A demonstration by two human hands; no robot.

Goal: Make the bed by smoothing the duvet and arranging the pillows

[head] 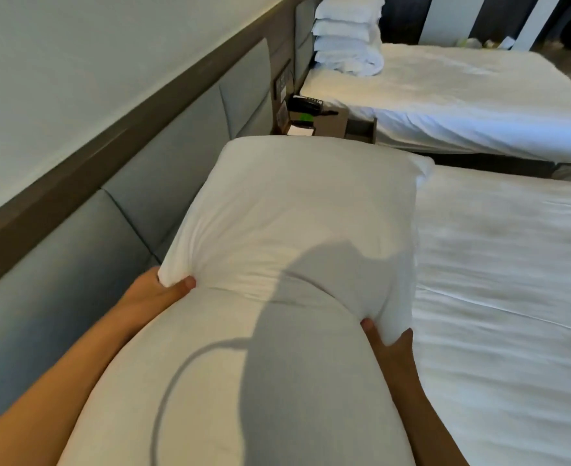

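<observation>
Pillow: plump white fabric pillow (287, 213), held above a second white pillow (230, 381), beside the grey padded headboard (75, 264).
Left hand (153, 294): pinching the near-left corner.
Right hand (385, 344): pinching the near-right corner.
Duvet: smooth white duvet (506, 297), just right.
Behind: small nightstand (314, 119), second white bed (462, 95) with stacked white pillows (344, 38).

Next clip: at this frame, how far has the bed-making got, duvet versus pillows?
Done: the duvet on the near bed lies flat, with only faint ripples. In hand: both hands pinch the near corners of one white pillow, left hand and right hand each keeping a grip, holding it beside the grey headboard. Left: setting this pillow down; more pillows sit in a pillow stack on the far bed.
</observation>
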